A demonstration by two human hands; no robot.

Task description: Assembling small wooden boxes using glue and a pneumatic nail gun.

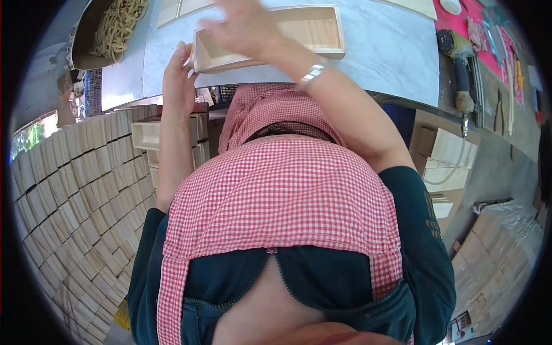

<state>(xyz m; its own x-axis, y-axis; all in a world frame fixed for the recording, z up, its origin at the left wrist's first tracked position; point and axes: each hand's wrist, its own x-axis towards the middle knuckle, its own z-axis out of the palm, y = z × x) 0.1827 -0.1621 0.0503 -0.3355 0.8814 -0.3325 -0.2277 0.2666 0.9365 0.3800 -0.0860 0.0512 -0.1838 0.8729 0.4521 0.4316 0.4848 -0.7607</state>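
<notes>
Motion blur softens our right hand (246,29), and the far edge of the view cuts part of it off. Its thumb stands apart from the other fingers over the left part of a wooden box (310,31), hiding some of the inside and the far wall; we cannot tell whether it touches the wood. The box lies near the near edge of the table (391,63), open side up, its long axis running left to right, the right end slightly farther from us. Our left hand (180,77) is at the left end, and we cannot tell whether its fingers clamp the wall. Farther off, pale boards (414,7) are cut off too.
</notes>
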